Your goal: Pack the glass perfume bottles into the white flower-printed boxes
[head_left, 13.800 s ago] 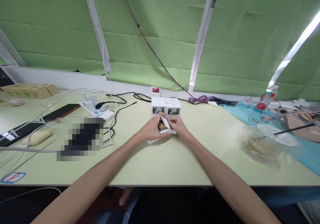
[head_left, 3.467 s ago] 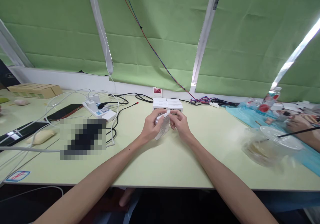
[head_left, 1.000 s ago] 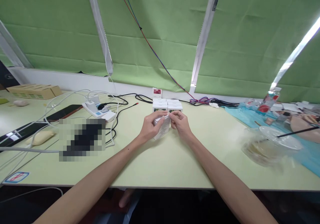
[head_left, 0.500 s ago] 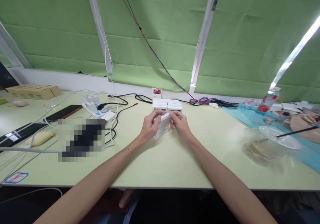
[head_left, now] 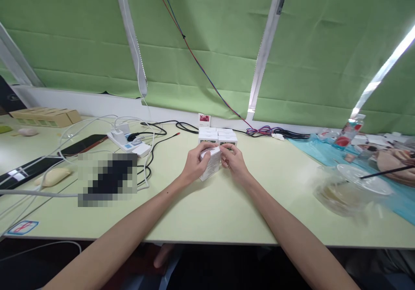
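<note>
A small white box with fine grey print on its side stands tilted on the table between my hands. My left hand is closed around its left side, thumb on the near face and fingers over the far edge. At the box's upper right corner, the fingers of my right hand are pinched together. Just beyond my fingers, several similar white boxes lie in two columns, partly hidden by my hands. Behind them stands a white box with a red picture.
To the left are a white power strip, tangled cables, dark phones or tablets and a yellow mouse-shaped object. Long tan cartons lie farther back. On the right are a clear lidded bowl with a black straw, a bottle and blue plastic sheeting.
The view has shifted very slightly. My left thumb has moved a little on the box, and its top edge looks slightly different; both hands stay in nearly the same place.
</note>
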{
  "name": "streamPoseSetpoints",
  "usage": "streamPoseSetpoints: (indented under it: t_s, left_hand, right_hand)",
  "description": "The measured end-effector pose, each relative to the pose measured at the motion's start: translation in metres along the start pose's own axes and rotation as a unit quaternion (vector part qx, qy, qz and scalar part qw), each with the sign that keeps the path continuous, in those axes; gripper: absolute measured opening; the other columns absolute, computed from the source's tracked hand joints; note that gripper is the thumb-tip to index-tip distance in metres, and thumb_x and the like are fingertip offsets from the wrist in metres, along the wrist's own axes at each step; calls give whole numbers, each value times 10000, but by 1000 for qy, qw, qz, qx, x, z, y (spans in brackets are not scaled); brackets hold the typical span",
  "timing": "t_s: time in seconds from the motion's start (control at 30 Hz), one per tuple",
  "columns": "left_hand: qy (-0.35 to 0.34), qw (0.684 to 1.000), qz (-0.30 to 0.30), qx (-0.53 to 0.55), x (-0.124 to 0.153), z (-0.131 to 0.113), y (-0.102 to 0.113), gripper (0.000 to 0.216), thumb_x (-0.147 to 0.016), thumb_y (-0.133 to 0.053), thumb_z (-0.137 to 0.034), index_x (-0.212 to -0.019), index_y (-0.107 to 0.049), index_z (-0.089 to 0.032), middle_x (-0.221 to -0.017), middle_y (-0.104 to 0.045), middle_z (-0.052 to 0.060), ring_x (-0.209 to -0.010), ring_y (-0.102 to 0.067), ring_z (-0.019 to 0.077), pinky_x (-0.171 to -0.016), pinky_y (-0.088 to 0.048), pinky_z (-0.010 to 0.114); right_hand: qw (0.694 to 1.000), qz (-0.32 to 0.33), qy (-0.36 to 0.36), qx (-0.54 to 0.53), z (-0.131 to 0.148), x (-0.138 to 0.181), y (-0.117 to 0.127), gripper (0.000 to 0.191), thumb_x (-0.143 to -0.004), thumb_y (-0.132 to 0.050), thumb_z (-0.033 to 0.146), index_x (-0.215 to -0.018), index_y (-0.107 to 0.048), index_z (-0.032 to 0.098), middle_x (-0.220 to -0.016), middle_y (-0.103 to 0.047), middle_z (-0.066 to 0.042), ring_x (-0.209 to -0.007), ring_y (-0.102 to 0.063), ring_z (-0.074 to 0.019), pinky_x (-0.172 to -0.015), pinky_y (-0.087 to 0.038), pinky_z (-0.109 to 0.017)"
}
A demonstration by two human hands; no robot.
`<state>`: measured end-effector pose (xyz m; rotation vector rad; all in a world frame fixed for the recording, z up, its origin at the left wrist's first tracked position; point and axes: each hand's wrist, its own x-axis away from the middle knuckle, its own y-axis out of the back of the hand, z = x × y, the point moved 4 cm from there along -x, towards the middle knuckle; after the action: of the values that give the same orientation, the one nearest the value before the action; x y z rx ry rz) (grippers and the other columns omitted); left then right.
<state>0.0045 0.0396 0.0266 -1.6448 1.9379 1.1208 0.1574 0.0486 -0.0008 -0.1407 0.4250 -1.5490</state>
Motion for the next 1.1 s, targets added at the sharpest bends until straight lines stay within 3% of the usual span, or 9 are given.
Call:
streamPoseSetpoints:
  t_s: [0.43, 0.9, 1.1]
  left_hand:
    - [-7, 1000, -24, -8, 1, 6, -1, 209, -930, -476, -310, -1088, -557, -200, -1133, -677, 101, -1089, -651, 239, -967, -518, 401]
    - [-13, 999, -39, -13, -1, 14, -1, 159, -929, -446, -331, -1030, -509, -225, -1053, -600, 79, -1015, -593, 228, -924, -498, 387]
    - [-67, 996, -16, -48, 0, 5, 2, 227, -963, -417, -356, -996, -593, -217, -1066, -580, 96, -1074, -582, 256, -957, -491, 423]
  right_hand:
    - [999, -3, -22, 37, -2, -2, 1, 448, -628, -803, 523, -836, -549, 219, -459, -481, 105, -345, -383, -68, -372, -248, -203]
    - [996, -3, 17, 85, 0, -1, -2, 404, -697, -753, 546, -823, -544, 223, -445, -494, 90, -336, -386, -80, -352, -264, -208]
    - [991, -16, 70, 113, -1, 1, -3, 384, -762, -719, 571, -812, -552, 229, -465, -498, 87, -356, -388, -77, -372, -272, -211]
